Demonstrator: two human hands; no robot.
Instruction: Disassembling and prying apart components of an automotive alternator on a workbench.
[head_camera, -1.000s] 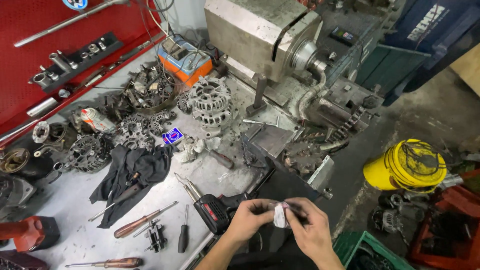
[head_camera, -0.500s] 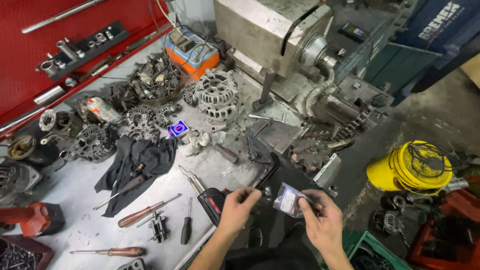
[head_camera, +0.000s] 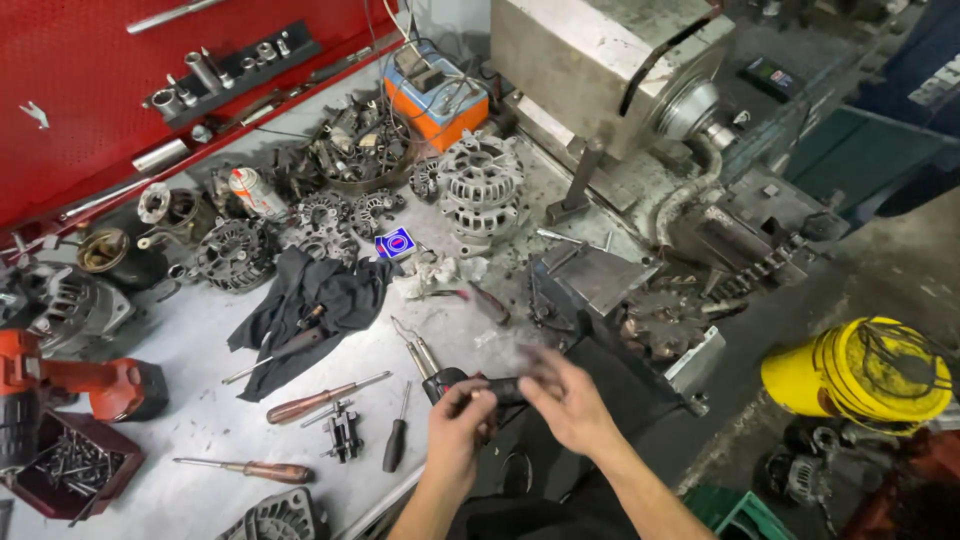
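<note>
Our left hand (head_camera: 458, 420) wraps shut around a dark handled tool (head_camera: 478, 388) at the bench (head_camera: 200, 440) edge, long axis running 9 to 3. Our right hand (head_camera: 572, 398) sits at its 3 o'clock end, fingers blurred, grip unclear; left is nearer.

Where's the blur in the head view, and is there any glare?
Head view: motion blur smears the right hand at its fingers; left hand and black tool sharper. Bench evenly lit, mild sheen, no hard glare. Right floor darker.
</note>
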